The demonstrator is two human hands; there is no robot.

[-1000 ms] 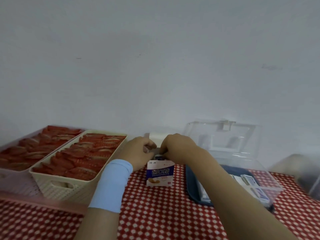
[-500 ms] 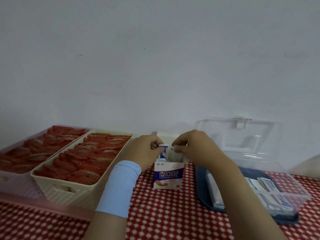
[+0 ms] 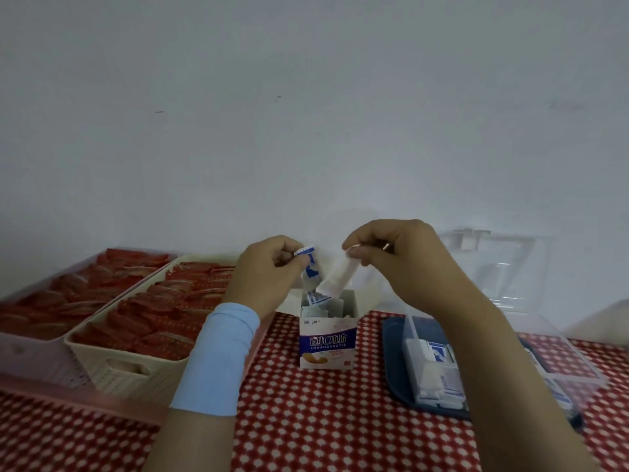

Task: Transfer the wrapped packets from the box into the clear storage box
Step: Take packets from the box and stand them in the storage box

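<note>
A small white and blue cardboard box (image 3: 327, 343) stands open on the red checked cloth, with more wrapped packets showing in its top. My left hand (image 3: 263, 275) pinches a blue and white wrapped packet (image 3: 310, 270) just above the box. My right hand (image 3: 400, 258) pinches a white wrapped packet (image 3: 337, 276) beside it, its lower end still over the box mouth. To the right stands the clear storage box (image 3: 558, 356) with its lid up, partly hidden by my right forearm; several packets (image 3: 439, 373) lie inside it.
A cream basket (image 3: 129, 369) and a pink tray (image 3: 30, 356), both full of red wrapped items, stand on the left. A dark blue tray (image 3: 394, 376) lies under the clear box. A white wall is close behind the table.
Both hands have risen out of the box mouth, each drawing a packet up with it. The camera view has shifted a little to the left.
</note>
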